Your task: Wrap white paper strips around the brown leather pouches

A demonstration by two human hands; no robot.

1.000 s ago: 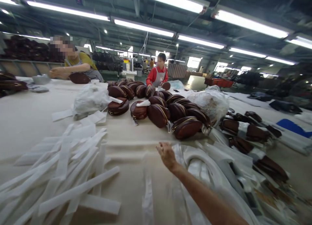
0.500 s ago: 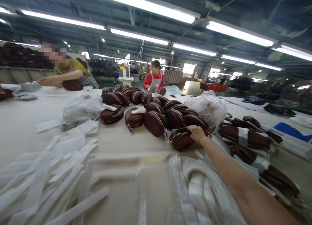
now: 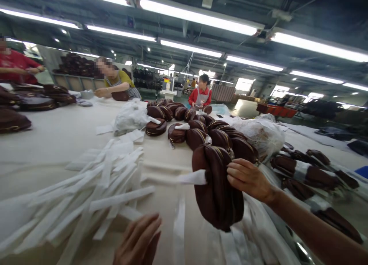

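My right hand (image 3: 248, 179) grips a dark brown leather bag (image 3: 214, 192) by its right edge and holds it up, tilted, above the table. A white strip (image 3: 193, 177) sticks out from the left side of this bag. My left hand (image 3: 139, 240) is low in the view, left of the bag, with its fingers stretched out and nothing in them. Close to it lies a loose pile of white strips (image 3: 94, 198). Behind the held bag stand several similar brown bags (image 3: 220, 138) with gold zips.
Clear plastic bundles (image 3: 130, 115) lie left and right of the bag rows. Wrapped brown pieces (image 3: 316, 177) lie at the right. More brown bags (image 3: 34, 100) are at the far left of the white tabletop (image 3: 57, 136). Several people work across the table.
My right hand has lifted the bag from the front of the row and brought it closer. My left hand has come into view from below. The view has turned left.
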